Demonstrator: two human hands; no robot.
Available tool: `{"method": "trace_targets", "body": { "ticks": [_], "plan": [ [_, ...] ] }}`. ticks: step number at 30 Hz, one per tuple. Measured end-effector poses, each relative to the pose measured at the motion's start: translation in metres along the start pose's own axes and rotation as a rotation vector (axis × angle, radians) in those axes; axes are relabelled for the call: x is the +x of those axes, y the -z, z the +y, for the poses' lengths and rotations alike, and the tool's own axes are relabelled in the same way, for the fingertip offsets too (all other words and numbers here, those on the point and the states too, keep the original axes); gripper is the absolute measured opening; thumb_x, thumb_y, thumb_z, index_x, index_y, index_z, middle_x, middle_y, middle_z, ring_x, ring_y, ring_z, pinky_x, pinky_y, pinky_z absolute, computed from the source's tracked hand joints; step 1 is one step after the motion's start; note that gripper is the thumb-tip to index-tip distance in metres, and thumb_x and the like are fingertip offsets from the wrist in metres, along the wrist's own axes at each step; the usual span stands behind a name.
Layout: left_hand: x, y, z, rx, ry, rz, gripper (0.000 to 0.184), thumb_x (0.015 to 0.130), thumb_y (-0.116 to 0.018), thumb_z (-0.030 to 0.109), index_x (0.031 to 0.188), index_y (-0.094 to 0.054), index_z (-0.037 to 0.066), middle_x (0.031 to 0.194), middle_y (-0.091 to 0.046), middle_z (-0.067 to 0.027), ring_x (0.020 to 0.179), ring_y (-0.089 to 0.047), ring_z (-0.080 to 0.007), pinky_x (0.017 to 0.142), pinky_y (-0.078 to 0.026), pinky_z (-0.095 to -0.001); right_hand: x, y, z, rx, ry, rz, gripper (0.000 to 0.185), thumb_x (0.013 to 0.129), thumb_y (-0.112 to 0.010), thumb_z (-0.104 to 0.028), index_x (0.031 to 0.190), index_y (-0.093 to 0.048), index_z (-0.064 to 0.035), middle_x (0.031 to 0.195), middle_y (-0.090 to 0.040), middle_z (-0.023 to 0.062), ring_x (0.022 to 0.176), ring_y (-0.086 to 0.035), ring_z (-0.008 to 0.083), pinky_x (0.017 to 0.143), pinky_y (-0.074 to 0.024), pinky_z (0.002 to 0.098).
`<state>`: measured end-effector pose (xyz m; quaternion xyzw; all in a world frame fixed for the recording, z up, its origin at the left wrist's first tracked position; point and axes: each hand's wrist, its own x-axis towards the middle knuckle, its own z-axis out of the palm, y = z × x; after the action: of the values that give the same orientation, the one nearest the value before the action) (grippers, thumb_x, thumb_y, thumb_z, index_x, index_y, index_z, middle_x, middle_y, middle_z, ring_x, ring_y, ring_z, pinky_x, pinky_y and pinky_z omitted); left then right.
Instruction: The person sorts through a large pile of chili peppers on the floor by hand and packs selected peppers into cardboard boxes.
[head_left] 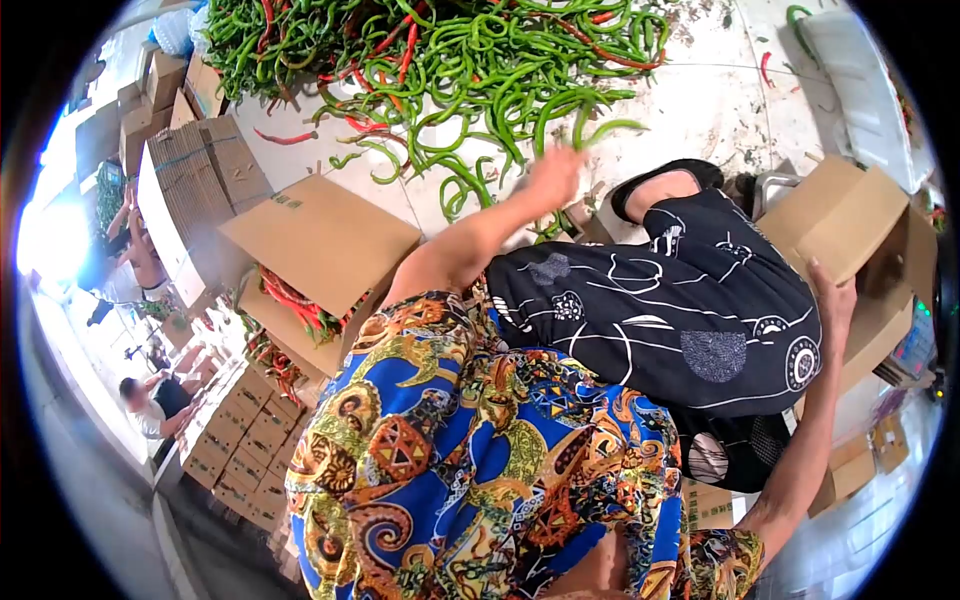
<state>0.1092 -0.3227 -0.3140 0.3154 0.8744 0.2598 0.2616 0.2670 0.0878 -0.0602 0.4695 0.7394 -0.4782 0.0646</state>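
Note:
A large heap of green peppers (480, 75) with some red ones lies on the pale floor at the top. My left hand (560, 178) is at the heap's lower edge, close to a curved green pepper (615, 128); motion blurs its fingers, and what they hold, if anything, cannot be made out. On the right, my right hand (832, 290) has its fingers on the edge of an open cardboard box (835, 215), gripping a flap beside my knee. Most of the box's inside is in shadow.
An open box (320, 240) of red and green peppers stands at the left. Flattened cardboard (200, 170) and stacked cartons (240, 440) are beyond it. A white foam box (860, 95) is at the upper right. Other people (160, 400) are at the far left.

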Motion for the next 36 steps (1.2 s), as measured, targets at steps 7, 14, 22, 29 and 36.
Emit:
{"method": "trace_targets", "body": {
  "ticks": [7, 14, 22, 29, 36],
  "plan": [
    [-0.081, 0.091, -0.063, -0.029, 0.415, 0.427, 0.048, 0.076, -0.063, 0.014, 0.121, -0.050, 0.002, 0.110, -0.054, -0.0197, 0.104, -0.050, -0.0372, 0.090, -0.042, -0.0434, -0.012, 0.003, -0.004, -0.224, 0.044, -0.020, 0.051, 0.082, -0.066, -0.017, 0.125, -0.049, 0.0052, 0.116, -0.061, 0.0153, 0.104, -0.059, 0.0211, 0.091, -0.0446, 0.0307],
    [-0.108, 0.001, -0.109, -0.279, 0.925, 0.425, 0.066, 0.071, -0.073, 0.019, 0.126, -0.044, -0.002, 0.118, -0.054, -0.0229, 0.111, -0.051, -0.0382, 0.094, -0.044, -0.0434, -0.013, 0.021, -0.009, -0.525, 0.124, -0.024, 0.057, 0.077, -0.069, -0.021, 0.126, -0.049, 0.0011, 0.110, -0.065, 0.0187, 0.100, -0.062, 0.0243, 0.089, -0.0467, 0.0346],
    [-0.036, 0.080, -0.050, -0.247, 0.485, 0.418, 0.048, 0.072, -0.068, 0.015, 0.116, -0.054, 0.001, 0.103, -0.057, -0.0192, 0.101, -0.053, -0.0345, 0.091, -0.043, -0.0408, -0.018, 0.062, 0.034, -0.664, 0.010, 0.061, 0.070, 0.071, -0.074, -0.022, 0.131, -0.043, -0.0022, 0.112, -0.062, 0.0235, 0.103, -0.062, 0.0364, 0.088, -0.0482, 0.0404],
    [0.030, 0.107, -0.032, 0.328, 0.134, 0.410, 0.069, 0.067, -0.076, 0.022, 0.126, -0.045, 0.005, 0.120, -0.044, -0.0164, 0.110, -0.042, -0.0353, 0.090, -0.035, -0.0513, -0.058, 0.026, -0.053, -1.044, 0.576, 0.455, 0.070, 0.079, -0.071, -0.012, 0.140, -0.037, -0.0075, 0.141, -0.041, 0.0171, 0.127, -0.042, 0.0337, 0.103, -0.0362, 0.0413],
    [0.072, 0.141, -0.059, 0.134, 0.025, 0.459, 0.038, 0.065, -0.065, 0.009, 0.101, -0.054, 0.002, 0.094, -0.052, -0.0179, 0.091, -0.052, -0.0370, 0.081, -0.045, -0.0417, -0.105, -0.037, -0.118, -0.568, 0.607, 0.382, 0.040, 0.081, -0.066, 0.005, 0.118, -0.061, -0.0070, 0.125, -0.058, 0.0116, 0.109, -0.059, 0.0233, 0.081, -0.0519, 0.0345]
  ]
}}
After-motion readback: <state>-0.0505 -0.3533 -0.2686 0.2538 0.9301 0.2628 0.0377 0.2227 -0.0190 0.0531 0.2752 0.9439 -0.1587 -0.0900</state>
